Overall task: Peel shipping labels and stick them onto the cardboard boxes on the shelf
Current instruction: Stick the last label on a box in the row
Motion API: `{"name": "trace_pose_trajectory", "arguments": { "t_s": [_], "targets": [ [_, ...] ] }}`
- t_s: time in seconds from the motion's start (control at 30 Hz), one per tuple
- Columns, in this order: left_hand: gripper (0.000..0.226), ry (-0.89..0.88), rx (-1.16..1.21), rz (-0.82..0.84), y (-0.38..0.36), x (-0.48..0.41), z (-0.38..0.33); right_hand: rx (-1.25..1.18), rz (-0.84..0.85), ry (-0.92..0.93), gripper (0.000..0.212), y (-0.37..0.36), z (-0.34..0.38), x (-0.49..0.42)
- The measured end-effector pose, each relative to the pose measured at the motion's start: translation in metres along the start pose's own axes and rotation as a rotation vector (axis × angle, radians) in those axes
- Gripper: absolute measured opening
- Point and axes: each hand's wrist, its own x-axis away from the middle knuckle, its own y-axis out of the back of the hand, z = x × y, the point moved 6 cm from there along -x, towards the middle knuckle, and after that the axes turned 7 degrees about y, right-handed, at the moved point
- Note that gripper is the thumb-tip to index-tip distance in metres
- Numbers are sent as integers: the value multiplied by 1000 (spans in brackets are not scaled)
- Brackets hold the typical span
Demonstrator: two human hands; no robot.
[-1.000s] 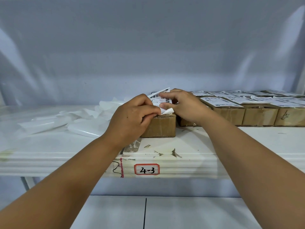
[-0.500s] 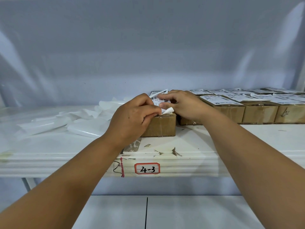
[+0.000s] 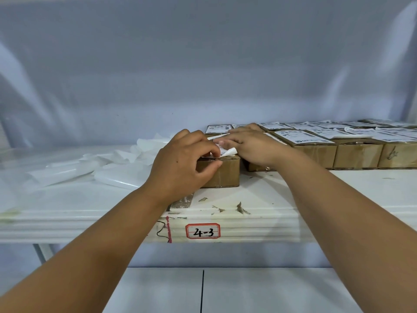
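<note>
Label [image 3: 228, 152] now lowered onto centre box [image 3: 228, 175]. Right hand [image 3: 250, 145] presses it flat, fingers straight. Left hand [image 3: 182, 163] pinches its near edge. Nearly stuck.

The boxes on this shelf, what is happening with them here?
A person is sticking a shipping label onto the nearest cardboard box on the white shelf. The right hand presses flat on the label; the left hand grips the box's near top edge, where one label corner curls up. Boxes to the right already carry labels.
</note>
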Motion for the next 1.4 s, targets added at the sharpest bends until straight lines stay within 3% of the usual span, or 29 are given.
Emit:
{"name": "trace_pose_trajectory", "arguments": {
  "t_s": [0.3,0.4,0.53,0.63,0.9,1.27,1.4],
  "targets": [
    [27,-228,-226,-75,-1,3,-13,102,-74,71,35,7,11,5],
    [29,-262,-236,-13,-4,3,-16,112,-148,83,34,11,15,7],
    [35,-192,-162,60,-5,3,-17,130,-196,86,35,13,17,11],
    [37,-164,-210,59,-4,2,-18,225,-275,106,35,17,19,12],
    [58,-22,-370,103,-4,0,-17,187,-306,124,33,18,21,14],
    [28,48,-372,155,-3,2,-4,106,-285,85,27,13,10,21],
    [29,151,-253,278,-3,4,8,108,-268,68,30,13,9,23]
  ]
}}
